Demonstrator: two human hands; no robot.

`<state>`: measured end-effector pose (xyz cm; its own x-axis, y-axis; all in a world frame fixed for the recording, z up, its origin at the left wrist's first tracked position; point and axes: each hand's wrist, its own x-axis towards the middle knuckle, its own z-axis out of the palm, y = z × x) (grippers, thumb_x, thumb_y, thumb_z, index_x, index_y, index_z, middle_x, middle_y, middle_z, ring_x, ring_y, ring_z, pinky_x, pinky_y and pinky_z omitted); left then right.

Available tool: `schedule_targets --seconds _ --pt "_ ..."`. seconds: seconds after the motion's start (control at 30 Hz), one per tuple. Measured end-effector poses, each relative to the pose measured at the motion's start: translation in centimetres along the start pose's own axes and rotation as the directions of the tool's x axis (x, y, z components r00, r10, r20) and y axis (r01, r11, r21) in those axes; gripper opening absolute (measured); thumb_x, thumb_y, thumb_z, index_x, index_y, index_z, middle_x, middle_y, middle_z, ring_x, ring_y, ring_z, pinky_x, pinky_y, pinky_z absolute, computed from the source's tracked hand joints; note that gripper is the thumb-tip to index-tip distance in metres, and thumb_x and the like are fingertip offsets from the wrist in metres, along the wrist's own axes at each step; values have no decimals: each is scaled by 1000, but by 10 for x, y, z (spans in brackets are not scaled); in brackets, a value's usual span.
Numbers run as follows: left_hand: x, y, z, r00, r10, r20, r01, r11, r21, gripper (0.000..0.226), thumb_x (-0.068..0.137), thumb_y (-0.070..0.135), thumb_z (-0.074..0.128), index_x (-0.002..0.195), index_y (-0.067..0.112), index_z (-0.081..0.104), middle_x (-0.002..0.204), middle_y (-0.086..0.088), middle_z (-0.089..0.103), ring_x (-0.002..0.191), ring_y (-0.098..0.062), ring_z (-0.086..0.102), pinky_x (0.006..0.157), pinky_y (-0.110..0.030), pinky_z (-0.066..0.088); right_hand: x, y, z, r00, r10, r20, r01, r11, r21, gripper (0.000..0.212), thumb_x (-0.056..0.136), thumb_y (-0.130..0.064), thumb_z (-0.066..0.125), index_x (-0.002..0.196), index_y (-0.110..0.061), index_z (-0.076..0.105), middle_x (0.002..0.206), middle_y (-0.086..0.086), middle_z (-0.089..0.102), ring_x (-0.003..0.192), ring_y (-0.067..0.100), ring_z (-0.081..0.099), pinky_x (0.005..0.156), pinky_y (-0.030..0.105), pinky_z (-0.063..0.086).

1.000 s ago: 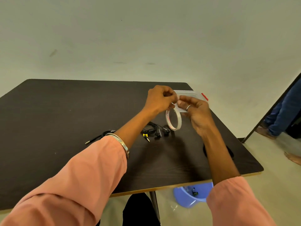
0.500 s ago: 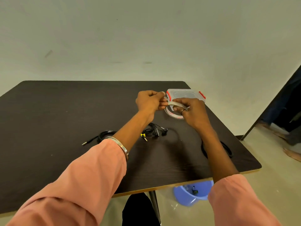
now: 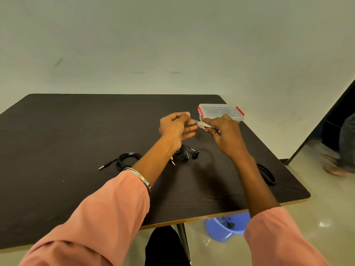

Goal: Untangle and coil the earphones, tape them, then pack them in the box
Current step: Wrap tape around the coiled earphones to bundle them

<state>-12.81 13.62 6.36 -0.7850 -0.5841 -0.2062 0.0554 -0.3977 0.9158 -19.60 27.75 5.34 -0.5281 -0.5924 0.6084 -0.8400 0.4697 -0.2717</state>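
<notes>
**Tape roll between both hands, earphones lying on the table**

Currently I count two hands, two bundles of black earphone cable that I can make out clearly, one further black loop, one clear box and one tape roll, all over a single dark table [image 3: 57, 150].

Starting from the left, a coiled black earphone cable [image 3: 128, 159] lies flat on the table with its jack end trailing out to the left. Just right of it my left forearm crosses over, a metal bangle [image 3: 141, 177] sitting at the edge of the pink sleeve. Under that wrist lies the second bundle, the tangled earphones [image 3: 187, 153], with black buds and a yellow-marked plug showing.

My left hand [image 3: 177, 127] is raised above the table, fingers loosely curled, thumb and forefinger pinched on what looks like the free end of the tape. My right hand [image 3: 223, 131], a ring on one finger, is closed around the tape roll [image 3: 201, 125]; most of the roll is hidden by the fingers.

Behind the right hand, the clear box [image 3: 221, 112] with red clasps sits near the table's far right corner, lid on; I cannot tell whether anything is inside.

Farther right, near the table's edge, a black loop [image 3: 267, 173] lies flat, well apart from the other cables.

Below the table's near edge stands one blue tub [image 3: 217, 227] with small items in it, too small to identify.
</notes>
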Motion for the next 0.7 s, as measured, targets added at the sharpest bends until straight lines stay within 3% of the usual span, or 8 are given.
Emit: schedule_targets --seconds 0.13,0.37,0.53,0.7 --pt "-2 -1 -2 999 -43 1 43 999 -23 9 87 17 69 96 13 70 82 -16 72 75 -28 73 64 -40 61 -4 1 2 998 -52 -22 50 996 -70 30 81 -5 65 110 -7 71 92 13 74 83 41 57 69 52 49" --pt "-4 -3 1 997 -70 -36 70 997 -14 7 88 15 68 94 14 70 96 -9 67 82 -27 71 61 -39 61 -6 0 0 991 -116 -63 101 974 -204 34 70 0 68 104 -6 73 83 10 72 75 42 56 61 47 42" --pt "-1 -5 -3 997 -74 12 74 997 -33 11 88 4 64 97 8 69 82 -8 67 72 -17 65 69 -35 61 -7 1 -3 987 -134 -83 114 971 -211 35 70 1 66 103 -5 73 83 10 72 76 42 56 62 49 43" --pt "1 -7 -7 999 6 33 -5 1000 -11 17 86 3 66 103 8 69 82 -7 69 71 -15 65 72 -32 60 -10 5 0 992 -104 -67 93 984 -149 36 73 4 70 108 -4 71 87 12 72 81 42 55 67 51 44"
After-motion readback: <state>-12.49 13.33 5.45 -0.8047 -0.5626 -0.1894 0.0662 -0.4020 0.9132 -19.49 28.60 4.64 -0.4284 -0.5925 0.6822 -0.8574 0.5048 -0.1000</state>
